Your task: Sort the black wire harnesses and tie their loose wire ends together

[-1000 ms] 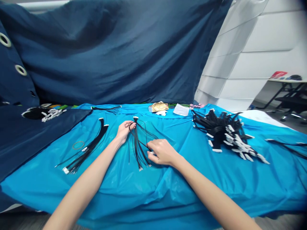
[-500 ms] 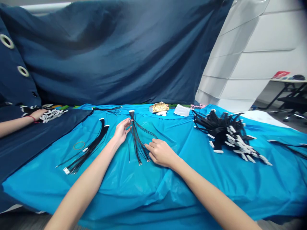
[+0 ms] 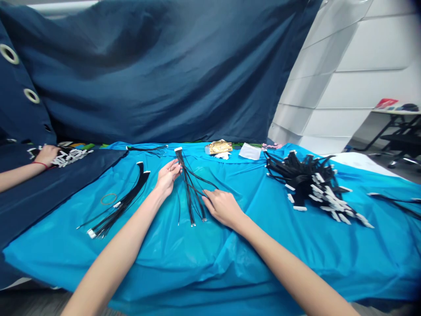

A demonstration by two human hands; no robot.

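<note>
A black cable bundle (image 3: 189, 188) with a white connector at its top end fans out over the blue cloth (image 3: 158, 263). My left hand (image 3: 168, 177) pinches it just below the connector. Lower down on the right, my right hand (image 3: 223, 206) has its fingers closed on some of the loose black wires. Left of my left forearm lies another black cable bundle (image 3: 126, 199) with white connectors, beside a thin rubber band (image 3: 108, 199).
A large pile of black cables (image 3: 302, 175) with white ends lies at the right. Further back are a gold packet (image 3: 219, 147) and a white packet (image 3: 250, 151). At the far left, another person's hand (image 3: 48, 156) rests at a cable pile (image 3: 70, 156).
The connector end has tilted slightly left and shows more white. My right hand has moved slightly right, and its fingers have drawn closed on wires. The other person's hand has shifted left.
</note>
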